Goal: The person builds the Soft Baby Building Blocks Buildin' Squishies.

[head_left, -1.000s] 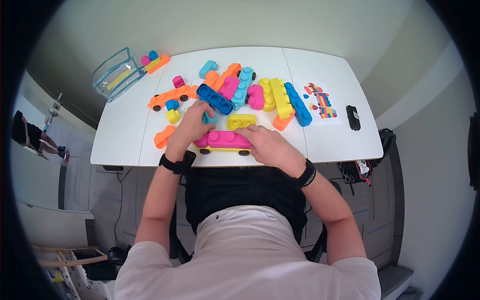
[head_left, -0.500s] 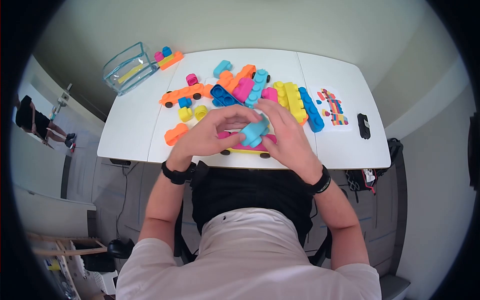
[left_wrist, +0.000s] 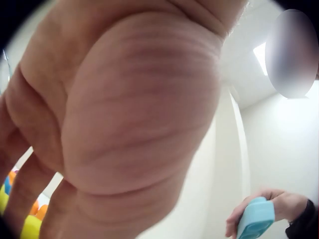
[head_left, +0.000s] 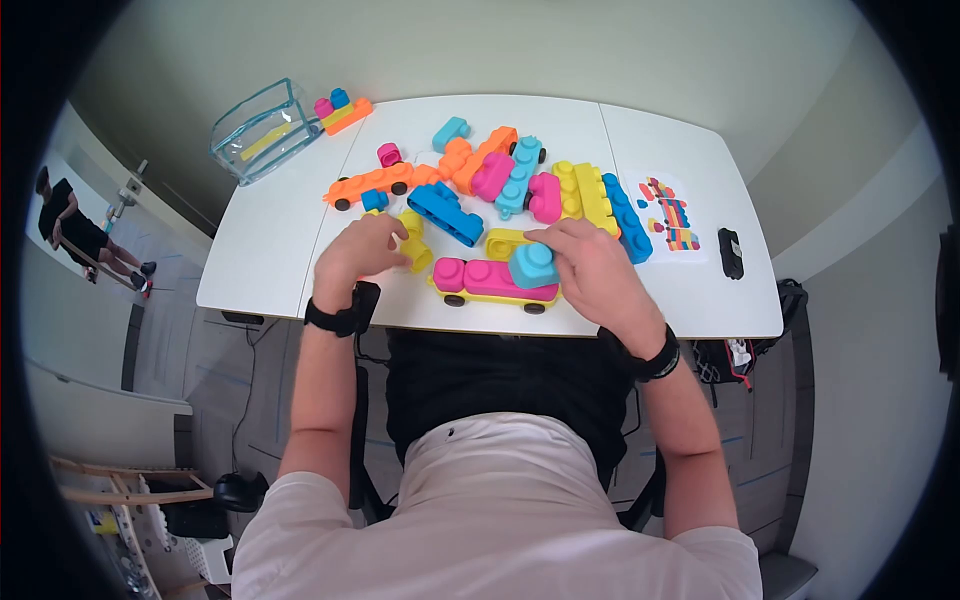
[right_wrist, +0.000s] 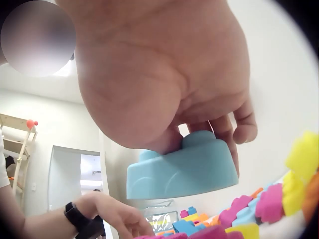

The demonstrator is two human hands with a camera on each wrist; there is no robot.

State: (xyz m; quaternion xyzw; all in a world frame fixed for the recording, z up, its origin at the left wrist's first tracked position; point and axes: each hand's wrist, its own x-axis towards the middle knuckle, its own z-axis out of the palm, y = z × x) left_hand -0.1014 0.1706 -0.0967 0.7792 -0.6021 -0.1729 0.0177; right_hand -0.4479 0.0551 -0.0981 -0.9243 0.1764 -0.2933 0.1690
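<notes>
Light-blue block [head_left: 533,264] in the right hand's [head_left: 605,278] pinch, gripped high, apparently to leave its underside free, above the toy car [head_left: 490,279]; the left hand [head_left: 350,255], fingers apart, nears a yellow block [head_left: 415,250] (contact, I cannot tell).

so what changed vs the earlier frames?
Left hand let go of the light blue block and moved left to the yellow blocks; right hand alone holds it, over the right end of the pink-topped car. Dark blue block turned and shifted toward the person. Unchanged: car, black case, picture sheet.
</notes>
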